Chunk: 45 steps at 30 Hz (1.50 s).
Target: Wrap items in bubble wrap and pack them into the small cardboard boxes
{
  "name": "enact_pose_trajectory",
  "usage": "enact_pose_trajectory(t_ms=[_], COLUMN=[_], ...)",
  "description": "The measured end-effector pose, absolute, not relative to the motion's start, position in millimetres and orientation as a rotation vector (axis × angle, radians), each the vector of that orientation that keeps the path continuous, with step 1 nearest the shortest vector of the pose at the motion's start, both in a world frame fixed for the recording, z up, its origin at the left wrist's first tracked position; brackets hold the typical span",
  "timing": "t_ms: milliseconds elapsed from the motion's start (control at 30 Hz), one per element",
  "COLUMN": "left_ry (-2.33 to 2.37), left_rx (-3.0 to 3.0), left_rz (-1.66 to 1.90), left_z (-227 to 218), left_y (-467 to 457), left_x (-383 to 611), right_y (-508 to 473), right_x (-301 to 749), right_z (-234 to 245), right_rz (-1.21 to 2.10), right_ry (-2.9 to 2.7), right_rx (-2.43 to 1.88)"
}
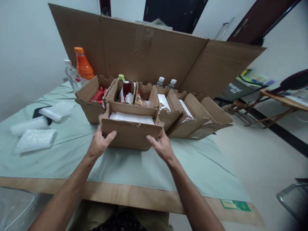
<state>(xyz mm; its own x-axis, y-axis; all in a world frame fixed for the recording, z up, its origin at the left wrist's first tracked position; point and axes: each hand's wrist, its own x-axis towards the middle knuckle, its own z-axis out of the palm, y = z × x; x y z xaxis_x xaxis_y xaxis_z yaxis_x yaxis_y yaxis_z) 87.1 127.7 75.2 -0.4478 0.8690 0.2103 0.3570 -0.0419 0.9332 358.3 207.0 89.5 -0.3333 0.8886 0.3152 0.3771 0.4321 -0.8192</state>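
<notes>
In front of me is a low, open cardboard box (131,136), with a bubble-wrapped item (132,117) lying inside it. My left hand (101,141) grips the left end of this box, thumb on its front face and fingers largely hidden behind the side. At the opposite end my right hand (162,146) holds it the same way. Behind it stands a row of open cardboard bins. The left bin (90,110) has red packets (99,95) in it, and white boxes (164,102) show in bins to the right.
Bubble-wrapped packages (36,140) lie on the green tablecloth (79,160) at left. An orange bottle (84,65) and a clear bottle (72,75) stand behind the left bin. A tall cardboard panel (149,51) rises at the back. A chair (276,93) is off to the right.
</notes>
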Motion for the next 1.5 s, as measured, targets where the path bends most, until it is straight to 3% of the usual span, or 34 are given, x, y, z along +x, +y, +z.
enact_pose_trajectory(t_ms=[233, 367, 467, 567, 767, 1000, 1167, 1300, 1400, 1500], left_ry=[1.786, 2.082, 2.152, 1.868, 1.494, 1.808, 1.789, 2.279, 2.726, 2.798], left_rx=[1.383, 1.206, 1.227, 1.319, 1.332, 1.03, 1.208, 1.199, 1.196, 1.204], left_rz=[1.555, 1.614, 1.618, 1.765, 1.695, 1.787, 1.822, 1.833, 1.444, 1.237], left_z=[48.3, 46.8, 81.8, 110.9, 83.7, 59.3, 63.1, 70.7, 72.7, 67.3], left_y=[33.0, -26.1, -8.2, 39.4, 51.3, -19.1, -31.7, -4.0, 44.2, 94.9], left_x=[118.1, 78.8, 52.7, 67.1, 121.4, 96.6, 63.5, -0.1, -62.0, -114.6], right_y=[122.6, 93.5, 122.2, 151.7, 124.8, 141.9, 172.0, 176.2, 173.3, 169.3], right_x=[381.8, 342.9, 304.3, 308.4, 374.9, 300.2, 273.8, 292.8, 300.3, 297.9], right_z=[64.1, 71.9, 97.3, 113.6, 85.0, 58.7, 52.0, 18.3, -1.8, -2.9], right_rz=[0.58, 0.718, 0.841, 0.796, 0.669, 1.006, 1.083, 1.012, 0.961, 1.004], right_ry=[-1.861, -1.954, -1.938, -1.81, -1.66, -1.847, -1.835, -1.684, -1.596, -1.641], right_rx=[-1.064, -0.914, -0.813, -0.813, -1.076, -0.863, -0.776, -0.869, -1.12, -1.228])
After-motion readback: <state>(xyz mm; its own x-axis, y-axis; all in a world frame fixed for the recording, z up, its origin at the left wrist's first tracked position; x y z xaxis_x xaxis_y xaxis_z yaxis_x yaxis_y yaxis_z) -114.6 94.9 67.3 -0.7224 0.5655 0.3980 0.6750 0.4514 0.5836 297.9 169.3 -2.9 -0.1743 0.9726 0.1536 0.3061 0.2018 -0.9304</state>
